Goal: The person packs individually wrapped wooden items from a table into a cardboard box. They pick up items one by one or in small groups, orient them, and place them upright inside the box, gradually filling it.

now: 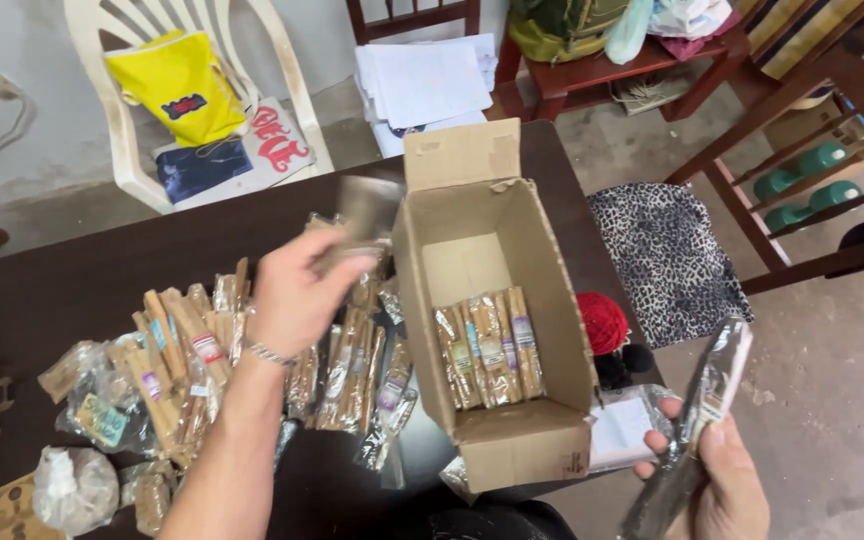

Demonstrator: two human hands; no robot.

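Observation:
My left hand (pixel 297 290) is raised over the dark table (pixel 72 280), gripping a clear-wrapped packet (pixel 362 215) that is blurred by motion, just left of an open cardboard box (pixel 512 440). Inside the box lie several wrapped wooden stick packs (pixel 487 350) side by side. My right hand (pixel 717 480) is at the lower right, off the table's edge, holding a long clear-wrapped stick pack (pixel 707 410) upright. A heap of similar wrapped stick packs (pixel 212 370) covers the table under my left arm.
A white plastic chair (pixel 132 130) with a yellow bag (pixel 177 85) stands behind the table. Papers (pixel 422 85), a wooden bench, a leopard-print cloth (pixel 662 255) and a red yarn ball (pixel 602 320) lie to the right. Small plastic bags (pixel 77 485) sit at the table's left front.

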